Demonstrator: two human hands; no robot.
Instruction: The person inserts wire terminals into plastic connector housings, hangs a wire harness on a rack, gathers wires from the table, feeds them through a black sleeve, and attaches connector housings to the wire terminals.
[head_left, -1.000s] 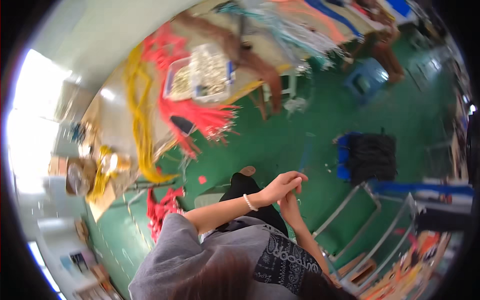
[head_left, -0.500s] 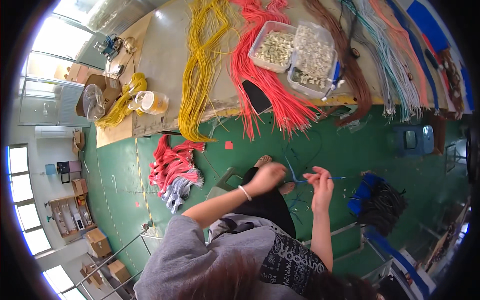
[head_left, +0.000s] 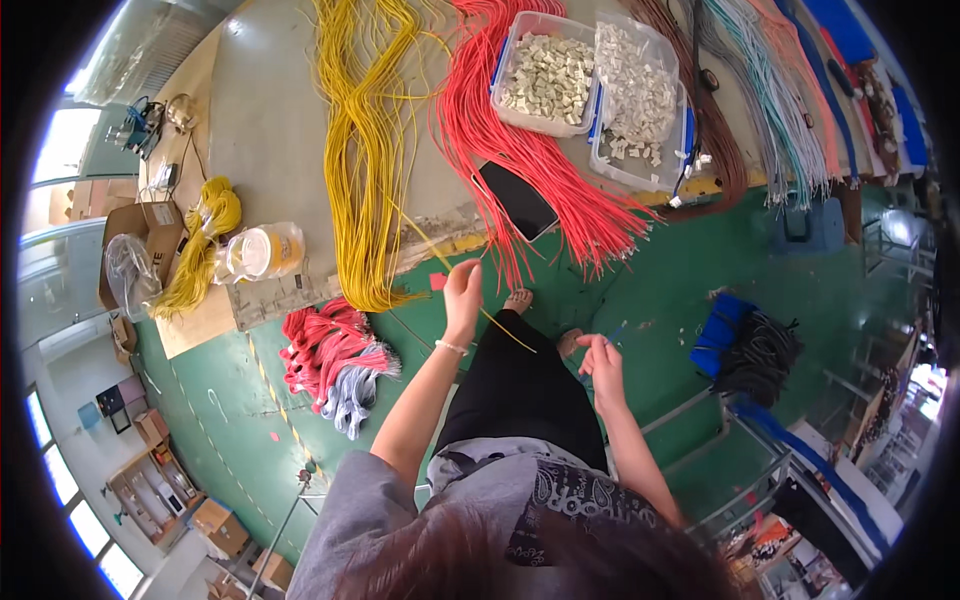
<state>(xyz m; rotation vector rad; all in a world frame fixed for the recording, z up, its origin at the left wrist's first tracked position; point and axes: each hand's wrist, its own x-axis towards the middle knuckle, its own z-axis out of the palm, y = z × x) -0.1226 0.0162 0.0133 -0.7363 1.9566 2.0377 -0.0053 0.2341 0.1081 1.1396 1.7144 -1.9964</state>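
My left hand [head_left: 463, 295] is raised off the table's front edge, its fingers closed on a thin yellow wire [head_left: 512, 333]. One end of the wire hangs down over my lap, and the other runs up toward the yellow wire bundle [head_left: 365, 170] draped over the edge. Over the floor to the right of my knees is my right hand [head_left: 602, 368], its fingers curled together. A bit of blue shows at its fingertips, too small to name. Right of the yellow bundle lies a red wire bundle [head_left: 560, 190] with a dark phone [head_left: 516, 201] on it.
Two clear plastic boxes [head_left: 545, 125] of small pale connectors stand on the table [head_left: 265, 90]. Brown, grey, teal and orange wires lie farther right. Red and grey bundles [head_left: 335, 355] are on the floor at left, a black cable heap [head_left: 760, 350] at right. A white tub [head_left: 262, 252] stands at the table's left.
My left hand has moved up and left toward the table and now holds a yellow wire. The blue strand between my hands no longer shows there. My right hand's fingers have curled in.
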